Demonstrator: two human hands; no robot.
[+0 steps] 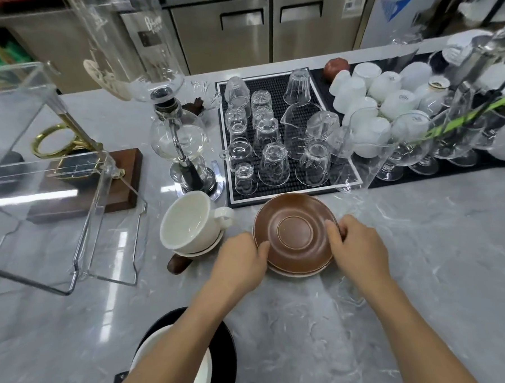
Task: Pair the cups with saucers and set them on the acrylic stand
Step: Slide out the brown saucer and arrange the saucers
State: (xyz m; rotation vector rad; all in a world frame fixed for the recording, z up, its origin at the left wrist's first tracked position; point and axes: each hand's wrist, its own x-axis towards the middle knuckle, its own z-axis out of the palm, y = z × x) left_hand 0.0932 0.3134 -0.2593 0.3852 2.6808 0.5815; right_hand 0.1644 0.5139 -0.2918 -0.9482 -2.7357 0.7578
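Note:
A brown saucer (296, 233) lies on top of a short stack of saucers in the middle of the marble counter. My left hand (240, 260) grips its left rim and my right hand (356, 244) grips its right rim, thumbs on top. Left of it a white cup (188, 221) sits tilted on a white saucer (203, 248), with a brown object (177, 264) partly under it. The clear acrylic stand (55, 184) stands at the left. A white cup on a black saucer (227, 356) sits near the front edge, partly hidden by my left forearm.
A black mat (286, 189) with several upturned glasses lies behind the saucers. A glass siphon brewer (178, 136) stands between mat and stand. Several white cups (386, 96) and stemmed glasses fill the back right. A wooden base (122, 183) sits behind the stand.

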